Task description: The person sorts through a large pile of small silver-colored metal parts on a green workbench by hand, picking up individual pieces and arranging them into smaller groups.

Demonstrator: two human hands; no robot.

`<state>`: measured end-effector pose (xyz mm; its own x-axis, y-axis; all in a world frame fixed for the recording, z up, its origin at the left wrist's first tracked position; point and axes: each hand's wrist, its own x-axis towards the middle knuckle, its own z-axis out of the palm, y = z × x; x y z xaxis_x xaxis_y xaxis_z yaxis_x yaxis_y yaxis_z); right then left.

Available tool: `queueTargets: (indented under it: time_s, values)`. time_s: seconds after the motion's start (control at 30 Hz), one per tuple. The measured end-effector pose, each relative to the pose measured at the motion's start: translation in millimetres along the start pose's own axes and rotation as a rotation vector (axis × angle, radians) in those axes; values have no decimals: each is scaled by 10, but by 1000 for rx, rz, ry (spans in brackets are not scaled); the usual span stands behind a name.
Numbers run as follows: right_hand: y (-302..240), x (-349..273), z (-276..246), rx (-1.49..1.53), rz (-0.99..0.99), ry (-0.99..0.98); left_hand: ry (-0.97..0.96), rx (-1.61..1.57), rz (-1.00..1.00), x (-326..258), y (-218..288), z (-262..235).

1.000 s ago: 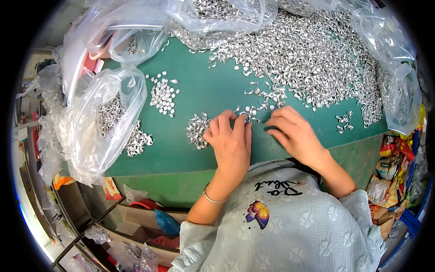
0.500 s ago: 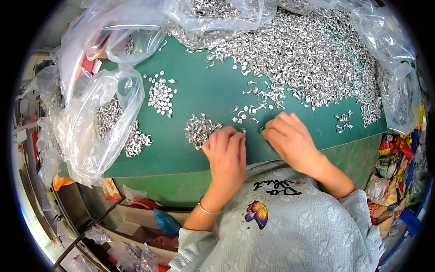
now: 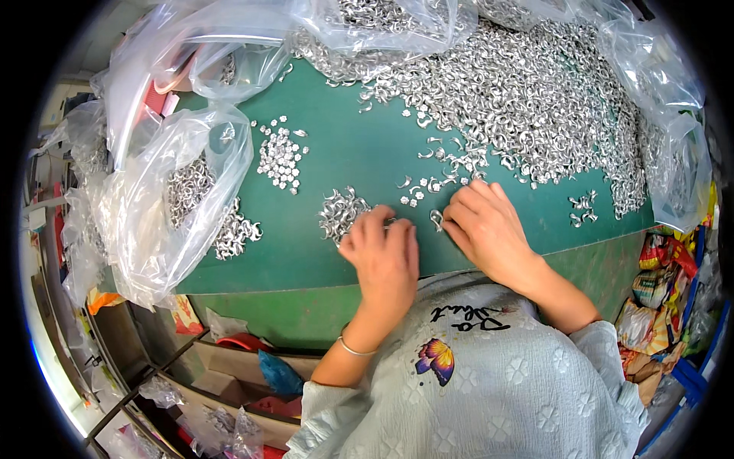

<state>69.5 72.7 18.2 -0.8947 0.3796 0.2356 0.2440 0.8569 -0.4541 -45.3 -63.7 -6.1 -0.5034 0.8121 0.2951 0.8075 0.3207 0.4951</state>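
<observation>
Left hand [image 3: 382,249] palm down, fingers curled and slightly parted at the right edge of the small pile [image 3: 340,214]; blurred, cannot tell if anything is gripped. Right hand [image 3: 488,233] tilted inward, thumb and fingertips in a narrow gap beside a lone piece [image 3: 436,220] on the surface [image 3: 359,145]; pinched or merely touched, cannot tell. Against half a second ago: left fingers have lifted toward the pile, and the bit seen by their tips no longer shows there. Piece silvery, shiny, curved like a hook; pile of similar curls, tangled. Main heap [image 3: 527,99] beyond; flower bits [image 3: 280,159] clustered left of the pile.
</observation>
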Motion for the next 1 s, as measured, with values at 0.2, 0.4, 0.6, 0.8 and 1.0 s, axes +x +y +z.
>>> queueTargets:
  time_s: [0.2,0.4,0.6,0.8,1.0]
  values:
    - [-43,63,60,214,-87,-106,-14,-96,20,3,78,-50]
    - [140,315,17,-31,14,120,-44,-1,41,11,51,-29]
    - [105,231,43,-61,-15,126,92,34,-43,51,-73,-32]
    - [37,106,69,192,-124,-1,44,44,22,479,-95,-64]
    - [133,70,32,230,-14,58,-52,-50,1,448,-159,-174]
